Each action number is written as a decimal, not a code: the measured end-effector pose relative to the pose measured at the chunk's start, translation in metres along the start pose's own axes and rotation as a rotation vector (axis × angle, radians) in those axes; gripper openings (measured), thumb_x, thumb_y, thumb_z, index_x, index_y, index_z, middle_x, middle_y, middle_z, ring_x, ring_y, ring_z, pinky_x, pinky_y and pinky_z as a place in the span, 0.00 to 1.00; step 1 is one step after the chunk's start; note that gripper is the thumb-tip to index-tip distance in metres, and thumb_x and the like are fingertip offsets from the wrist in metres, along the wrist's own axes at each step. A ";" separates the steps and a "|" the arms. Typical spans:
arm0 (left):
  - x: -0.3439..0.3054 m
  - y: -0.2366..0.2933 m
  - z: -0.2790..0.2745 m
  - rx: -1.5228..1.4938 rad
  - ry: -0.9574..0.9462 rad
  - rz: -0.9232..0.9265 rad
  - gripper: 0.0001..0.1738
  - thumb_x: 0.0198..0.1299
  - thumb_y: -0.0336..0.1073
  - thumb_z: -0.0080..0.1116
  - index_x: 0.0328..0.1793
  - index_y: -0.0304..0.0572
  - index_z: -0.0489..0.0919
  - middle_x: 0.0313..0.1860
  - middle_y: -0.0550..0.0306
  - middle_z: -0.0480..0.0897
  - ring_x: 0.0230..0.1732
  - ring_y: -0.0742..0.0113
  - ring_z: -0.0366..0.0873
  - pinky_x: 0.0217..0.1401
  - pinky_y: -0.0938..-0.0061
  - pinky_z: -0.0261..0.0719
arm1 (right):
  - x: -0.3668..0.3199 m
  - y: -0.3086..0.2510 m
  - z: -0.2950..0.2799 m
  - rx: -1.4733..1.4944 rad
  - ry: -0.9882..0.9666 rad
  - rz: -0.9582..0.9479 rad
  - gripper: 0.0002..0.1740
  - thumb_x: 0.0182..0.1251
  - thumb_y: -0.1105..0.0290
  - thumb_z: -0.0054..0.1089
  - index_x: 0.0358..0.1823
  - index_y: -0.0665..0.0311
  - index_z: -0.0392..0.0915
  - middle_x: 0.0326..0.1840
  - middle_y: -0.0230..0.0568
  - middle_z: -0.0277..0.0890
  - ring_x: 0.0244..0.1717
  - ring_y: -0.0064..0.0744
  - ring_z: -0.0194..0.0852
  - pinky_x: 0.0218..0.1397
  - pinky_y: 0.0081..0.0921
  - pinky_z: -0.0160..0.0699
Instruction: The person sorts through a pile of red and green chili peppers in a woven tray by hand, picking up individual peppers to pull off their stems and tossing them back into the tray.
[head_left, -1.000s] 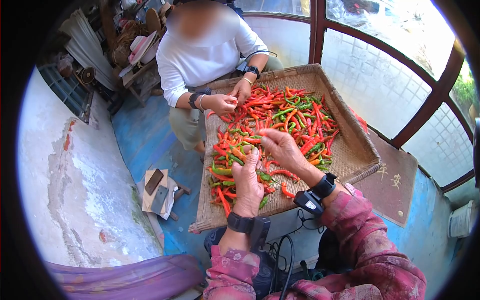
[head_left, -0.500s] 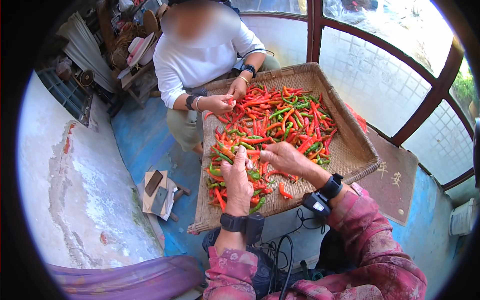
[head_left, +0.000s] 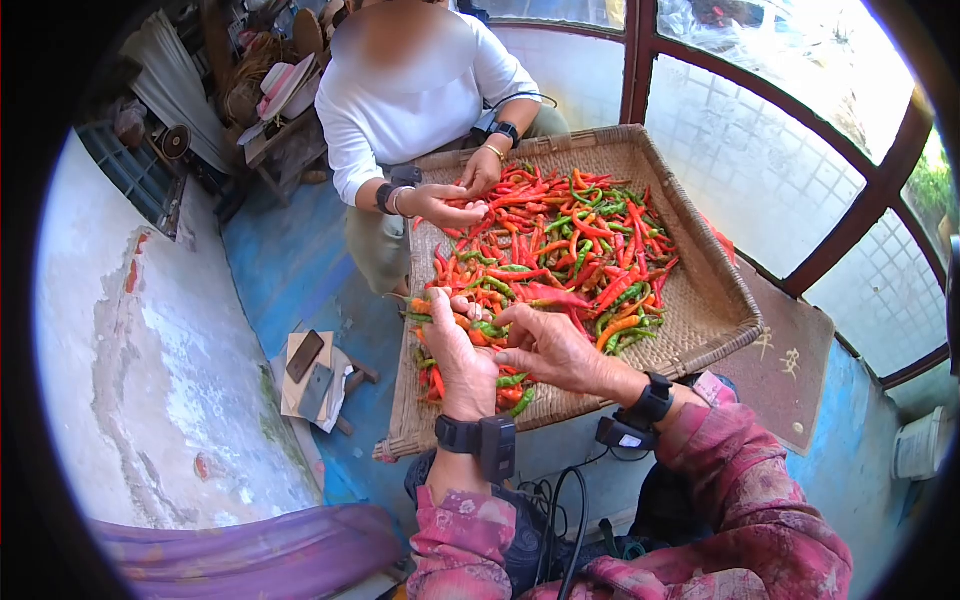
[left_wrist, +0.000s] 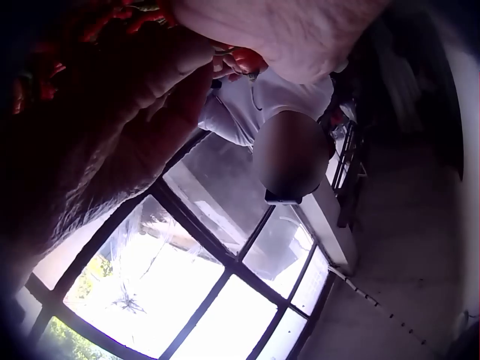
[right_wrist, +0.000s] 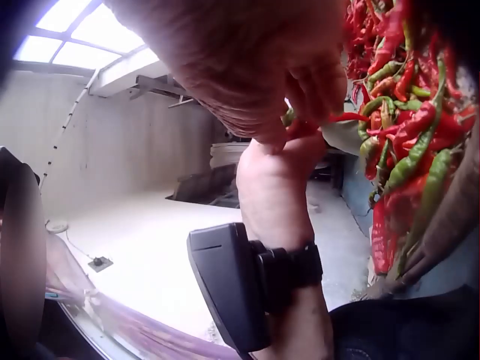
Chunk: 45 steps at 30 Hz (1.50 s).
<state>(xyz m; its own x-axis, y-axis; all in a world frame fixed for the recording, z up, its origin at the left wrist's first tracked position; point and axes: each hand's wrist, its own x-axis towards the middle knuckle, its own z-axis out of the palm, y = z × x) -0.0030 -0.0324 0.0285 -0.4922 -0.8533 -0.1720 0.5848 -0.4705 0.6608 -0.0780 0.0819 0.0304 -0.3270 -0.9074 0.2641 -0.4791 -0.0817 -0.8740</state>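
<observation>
My left hand is palm up over the near left of a woven tray, its fingers curled around chili peppers. My right hand meets it from the right, thumb and forefinger at the left palm. In the right wrist view, a red chili sits between the right fingers and thumb, directly over the left hand. A red chili with a thin stem shows between the hands in the left wrist view. Just beyond the right hand, a blurred red chili overlaps the heap of red and green chilies.
Across the tray a person in a white top works at the chilies with both hands. Two phones lie on a small stool at the left. Black cables hang below the tray's near edge. Framed windows line the right side.
My right hand has drawn back from the red chili stretched between the hands and closed in on the left palm. The left hand has turned palm up. Across the tray, the other person's hands have shifted slightly.
</observation>
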 end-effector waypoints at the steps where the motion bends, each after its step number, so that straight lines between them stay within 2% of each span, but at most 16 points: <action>1: -0.002 -0.002 0.001 0.048 0.015 0.016 0.14 0.64 0.47 0.50 0.41 0.43 0.67 0.24 0.65 0.66 0.24 0.74 0.65 0.29 0.77 0.68 | 0.000 0.005 0.008 -0.012 0.046 -0.068 0.19 0.60 0.68 0.61 0.50 0.67 0.69 0.25 0.38 0.73 0.26 0.22 0.73 0.29 0.22 0.73; 6: 0.001 -0.009 -0.001 0.053 0.008 -0.010 0.19 0.65 0.50 0.46 0.45 0.41 0.67 0.26 0.63 0.67 0.28 0.73 0.66 0.33 0.77 0.69 | 0.003 0.002 0.009 -0.013 0.069 -0.015 0.18 0.59 0.70 0.61 0.50 0.66 0.70 0.25 0.39 0.74 0.27 0.25 0.75 0.29 0.24 0.73; 8: 0.001 -0.010 -0.002 0.018 -0.021 -0.024 0.19 0.66 0.51 0.45 0.45 0.41 0.67 0.26 0.63 0.67 0.28 0.73 0.66 0.34 0.77 0.69 | 0.002 -0.001 0.010 -0.060 0.104 -0.199 0.19 0.57 0.72 0.61 0.50 0.65 0.70 0.26 0.42 0.75 0.28 0.31 0.77 0.30 0.27 0.73; 12: 0.000 -0.010 -0.004 -0.130 -0.063 -0.139 0.18 0.67 0.51 0.43 0.45 0.43 0.68 0.27 0.63 0.69 0.29 0.72 0.67 0.37 0.75 0.72 | 0.005 0.008 0.018 -0.095 0.199 -0.318 0.19 0.56 0.75 0.61 0.50 0.64 0.70 0.26 0.44 0.73 0.27 0.39 0.76 0.30 0.30 0.73; 16: 0.000 -0.015 -0.004 -0.135 -0.028 -0.172 0.17 0.67 0.50 0.42 0.44 0.44 0.68 0.28 0.63 0.70 0.31 0.71 0.69 0.41 0.73 0.73 | 0.003 -0.006 0.011 -0.103 0.231 -0.205 0.20 0.55 0.74 0.61 0.51 0.65 0.69 0.25 0.47 0.73 0.26 0.47 0.75 0.29 0.33 0.72; 19: -0.004 -0.019 -0.002 -0.138 -0.161 -0.164 0.15 0.68 0.48 0.41 0.43 0.45 0.69 0.30 0.61 0.72 0.35 0.69 0.70 0.47 0.69 0.72 | 0.003 -0.001 0.007 -0.200 0.233 -0.136 0.22 0.55 0.70 0.62 0.51 0.65 0.68 0.24 0.49 0.74 0.26 0.49 0.76 0.28 0.36 0.73; 22: -0.010 -0.021 0.003 -0.043 -0.098 -0.151 0.14 0.68 0.47 0.41 0.41 0.45 0.70 0.31 0.61 0.73 0.37 0.69 0.70 0.48 0.69 0.71 | 0.004 0.001 0.005 -0.352 0.229 -0.104 0.22 0.56 0.67 0.60 0.51 0.67 0.66 0.24 0.52 0.74 0.26 0.51 0.76 0.27 0.38 0.73; 23: -0.008 -0.024 -0.001 -0.061 -0.150 -0.153 0.14 0.68 0.46 0.41 0.39 0.44 0.71 0.31 0.60 0.73 0.38 0.68 0.71 0.49 0.69 0.71 | 0.004 0.000 0.005 -0.446 0.221 -0.089 0.22 0.57 0.67 0.58 0.51 0.68 0.65 0.24 0.53 0.73 0.26 0.51 0.76 0.26 0.39 0.73; 29: -0.003 -0.018 -0.003 -0.024 -0.191 -0.127 0.15 0.67 0.47 0.42 0.38 0.43 0.70 0.30 0.61 0.72 0.34 0.69 0.70 0.44 0.71 0.72 | 0.005 0.001 0.006 -0.496 0.112 -0.056 0.17 0.56 0.71 0.50 0.46 0.69 0.64 0.22 0.55 0.72 0.24 0.53 0.75 0.24 0.42 0.72; 33: -0.007 -0.011 0.001 -0.051 -0.143 -0.121 0.15 0.67 0.46 0.44 0.39 0.41 0.68 0.27 0.61 0.71 0.30 0.71 0.67 0.38 0.77 0.71 | 0.006 -0.008 0.002 -0.507 0.040 -0.019 0.17 0.56 0.71 0.50 0.46 0.70 0.63 0.20 0.54 0.72 0.23 0.53 0.74 0.24 0.43 0.71; 36: -0.002 -0.009 -0.001 -0.083 -0.146 -0.149 0.16 0.67 0.47 0.43 0.39 0.42 0.69 0.27 0.61 0.70 0.30 0.71 0.67 0.37 0.76 0.71 | 0.007 -0.010 -0.004 -0.513 0.028 -0.046 0.14 0.56 0.72 0.51 0.44 0.69 0.66 0.20 0.53 0.72 0.24 0.52 0.75 0.23 0.41 0.71; 38: 0.002 -0.006 -0.002 -0.074 -0.141 -0.138 0.16 0.67 0.47 0.43 0.39 0.42 0.69 0.27 0.61 0.70 0.29 0.71 0.67 0.37 0.76 0.71 | 0.009 -0.008 -0.004 -0.349 0.211 -0.202 0.10 0.56 0.73 0.54 0.40 0.67 0.71 0.20 0.51 0.71 0.23 0.50 0.75 0.23 0.38 0.71; 40: 0.004 -0.006 -0.002 -0.066 -0.134 -0.125 0.16 0.68 0.47 0.43 0.39 0.42 0.69 0.27 0.61 0.70 0.29 0.71 0.68 0.36 0.76 0.71 | 0.009 -0.007 -0.003 -0.305 0.259 -0.216 0.07 0.55 0.74 0.56 0.36 0.66 0.74 0.21 0.51 0.71 0.23 0.49 0.75 0.24 0.36 0.72; 42: 0.004 -0.005 -0.002 -0.046 -0.111 -0.111 0.16 0.68 0.48 0.42 0.39 0.43 0.69 0.26 0.62 0.70 0.29 0.71 0.68 0.35 0.76 0.70 | 0.011 -0.004 -0.002 -0.225 0.325 -0.327 0.05 0.58 0.72 0.52 0.35 0.64 0.74 0.20 0.45 0.72 0.22 0.41 0.75 0.23 0.36 0.71; 43: 0.003 -0.005 -0.002 -0.047 -0.111 -0.111 0.16 0.68 0.48 0.42 0.39 0.43 0.69 0.26 0.62 0.70 0.29 0.71 0.68 0.35 0.76 0.70 | 0.011 -0.005 -0.004 -0.225 0.325 -0.327 0.05 0.58 0.72 0.52 0.35 0.64 0.74 0.20 0.45 0.72 0.22 0.41 0.75 0.23 0.36 0.71; 45: 0.001 -0.004 -0.001 -0.051 -0.073 -0.108 0.16 0.68 0.49 0.41 0.38 0.45 0.69 0.25 0.63 0.69 0.28 0.72 0.67 0.32 0.76 0.69 | 0.012 -0.007 -0.011 0.100 0.294 -0.134 0.05 0.58 0.76 0.52 0.34 0.68 0.74 0.20 0.36 0.71 0.20 0.29 0.73 0.23 0.26 0.70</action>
<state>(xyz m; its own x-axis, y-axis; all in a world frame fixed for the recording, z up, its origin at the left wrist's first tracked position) -0.0056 -0.0319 0.0249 -0.5987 -0.7792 -0.1855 0.5568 -0.5714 0.6029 -0.0879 0.0758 0.0440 -0.4945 -0.7290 0.4733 -0.4563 -0.2457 -0.8553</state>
